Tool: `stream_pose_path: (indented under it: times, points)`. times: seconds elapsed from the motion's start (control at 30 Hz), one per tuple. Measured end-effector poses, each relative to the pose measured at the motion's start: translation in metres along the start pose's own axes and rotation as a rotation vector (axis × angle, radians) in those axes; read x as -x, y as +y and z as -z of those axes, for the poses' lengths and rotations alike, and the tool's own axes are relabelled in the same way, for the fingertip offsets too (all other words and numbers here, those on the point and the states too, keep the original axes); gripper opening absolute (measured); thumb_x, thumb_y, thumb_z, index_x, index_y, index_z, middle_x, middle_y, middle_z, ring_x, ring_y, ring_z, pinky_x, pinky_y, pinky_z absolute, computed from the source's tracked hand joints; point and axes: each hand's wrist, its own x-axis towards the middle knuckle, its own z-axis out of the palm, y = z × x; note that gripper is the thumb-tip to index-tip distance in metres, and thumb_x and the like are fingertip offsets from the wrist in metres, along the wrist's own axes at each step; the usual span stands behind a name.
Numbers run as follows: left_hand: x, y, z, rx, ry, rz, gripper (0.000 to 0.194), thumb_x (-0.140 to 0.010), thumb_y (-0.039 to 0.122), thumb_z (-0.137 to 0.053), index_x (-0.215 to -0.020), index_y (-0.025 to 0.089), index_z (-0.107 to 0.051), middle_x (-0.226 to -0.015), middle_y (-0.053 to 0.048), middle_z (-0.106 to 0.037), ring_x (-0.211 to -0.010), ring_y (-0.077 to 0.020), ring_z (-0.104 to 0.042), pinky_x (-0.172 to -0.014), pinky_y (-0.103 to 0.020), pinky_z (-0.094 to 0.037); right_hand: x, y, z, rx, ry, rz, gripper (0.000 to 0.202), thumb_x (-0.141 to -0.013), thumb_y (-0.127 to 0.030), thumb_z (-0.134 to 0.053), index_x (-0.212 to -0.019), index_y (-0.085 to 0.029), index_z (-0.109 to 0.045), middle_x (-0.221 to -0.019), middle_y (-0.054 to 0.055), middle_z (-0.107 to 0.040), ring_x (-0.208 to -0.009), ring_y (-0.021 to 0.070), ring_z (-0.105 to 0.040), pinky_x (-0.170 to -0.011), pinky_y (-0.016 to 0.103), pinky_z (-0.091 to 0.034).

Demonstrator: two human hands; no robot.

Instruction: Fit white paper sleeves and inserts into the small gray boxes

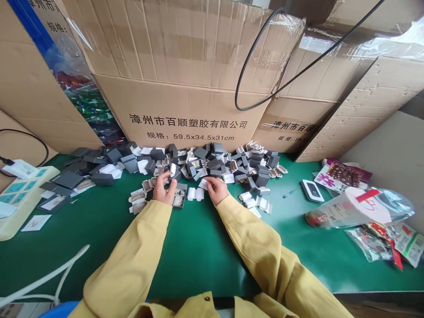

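Note:
My left hand (163, 190) is closed, with a small white piece (172, 170) at its fingertips. In the pinched fingers of my right hand (216, 190) is a white folded paper insert (202, 183). An open dark grey small box (179, 198) lies between the hands, beside my left thumb; its inside looks pale. Two white inserts (195, 194) lie together on the green table (198, 247), just left of my right hand. Behind both hands spreads a heap of dark grey small boxes (217, 164) mixed with white and beige inserts (138, 196).
Tall cardboard boxes (185, 106) wall off the back, with a black cable (236, 88) hanging before them. At left are more grey boxes (68, 179) and a power strip (20, 190). A drink cup (344, 210), a white device (312, 191) and snack packets (344, 174) lie right.

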Motion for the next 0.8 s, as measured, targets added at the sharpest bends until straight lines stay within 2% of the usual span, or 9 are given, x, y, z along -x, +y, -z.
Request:
stream_pose_path:
  times: [0.1, 0.23, 0.3, 0.4, 0.47, 0.57, 0.67, 0.8]
  points:
    - [-0.002, -0.001, -0.003, 0.047, 0.046, 0.031, 0.037, -0.072, 0.035, -0.059, -0.104, 0.019, -0.051, -0.110, -0.013, -0.062, -0.103, -0.0236, -0.060, -0.073, -0.031, -0.054, -0.001, 0.001, -0.002, 0.077, -0.036, 0.034, 0.028, -0.083, -0.017, -0.043, -0.101, -0.018, -0.065, -0.089, 0.005, -0.067, -0.081, 0.0167, -0.058, -0.077, 0.027, -0.047]
    - [0.004, 0.010, -0.005, 0.030, 0.057, 0.040, 0.029, -0.071, 0.032, -0.061, -0.095, 0.018, -0.056, -0.095, -0.010, -0.065, -0.089, -0.0195, -0.063, -0.068, -0.028, -0.055, -0.002, 0.004, -0.006, 0.084, 0.005, 0.093, 0.030, -0.080, -0.011, -0.043, -0.101, -0.017, -0.064, -0.103, 0.007, -0.064, -0.094, 0.0171, -0.056, -0.085, 0.027, -0.045]
    - [0.010, 0.017, -0.005, -0.025, 0.008, -0.065, 0.018, -0.075, 0.030, -0.058, -0.087, 0.017, -0.060, -0.094, -0.009, -0.065, -0.086, -0.0176, -0.063, -0.065, -0.026, -0.055, -0.001, 0.005, -0.007, 0.049, 0.023, 0.108, 0.029, -0.080, -0.013, -0.044, -0.099, -0.017, -0.064, -0.102, 0.007, -0.063, -0.095, 0.0177, -0.055, -0.085, 0.028, -0.045]
    - [0.016, 0.026, -0.006, -0.136, -0.054, -0.321, 0.012, -0.078, 0.025, -0.055, -0.077, 0.016, -0.063, -0.090, -0.008, -0.065, -0.093, -0.0191, -0.061, -0.067, -0.026, -0.055, -0.001, 0.006, -0.006, -0.014, 0.025, 0.113, 0.028, -0.080, -0.015, -0.044, -0.098, -0.017, -0.065, -0.100, 0.006, -0.064, -0.091, 0.0183, -0.057, -0.083, 0.029, -0.047]
    - [0.016, 0.029, -0.006, -0.201, -0.064, -0.447, 0.011, -0.078, 0.022, -0.054, -0.077, 0.016, -0.063, -0.085, -0.008, -0.065, -0.096, -0.0202, -0.060, -0.075, -0.030, -0.055, -0.001, 0.006, -0.005, -0.033, 0.023, 0.109, 0.028, -0.080, -0.016, -0.044, -0.098, -0.017, -0.065, -0.099, 0.006, -0.064, -0.091, 0.0186, -0.057, -0.081, 0.030, -0.048]
    - [0.013, 0.029, -0.005, -0.265, -0.062, -0.540, 0.012, -0.079, 0.020, -0.053, -0.077, 0.017, -0.064, -0.085, -0.007, -0.066, -0.097, -0.0203, -0.060, -0.087, -0.035, -0.051, -0.001, 0.006, -0.005, -0.040, 0.027, 0.109, 0.027, -0.080, -0.017, -0.044, -0.095, -0.018, -0.066, -0.099, 0.007, -0.064, -0.092, 0.0189, -0.058, -0.082, 0.031, -0.048]
    - [0.011, 0.028, -0.003, -0.298, -0.076, -0.566, 0.014, -0.080, 0.021, -0.051, -0.077, 0.018, -0.064, -0.088, -0.007, -0.067, -0.102, -0.0211, -0.059, -0.092, -0.037, -0.048, 0.000, 0.006, -0.005, -0.044, 0.017, 0.122, 0.026, -0.080, -0.017, -0.043, -0.090, -0.019, -0.067, -0.097, 0.006, -0.065, -0.092, 0.0184, -0.058, -0.085, 0.031, -0.047]
    - [0.008, 0.026, 0.001, -0.283, -0.110, -0.490, 0.019, -0.083, 0.024, -0.047, -0.081, 0.018, -0.064, -0.092, -0.007, -0.068, -0.105, -0.0207, -0.058, -0.094, -0.036, -0.046, 0.000, 0.007, -0.006, -0.049, 0.011, 0.143, 0.026, -0.080, -0.016, -0.043, -0.089, -0.017, -0.067, -0.098, 0.007, -0.065, -0.093, 0.0177, -0.059, -0.084, 0.030, -0.048]
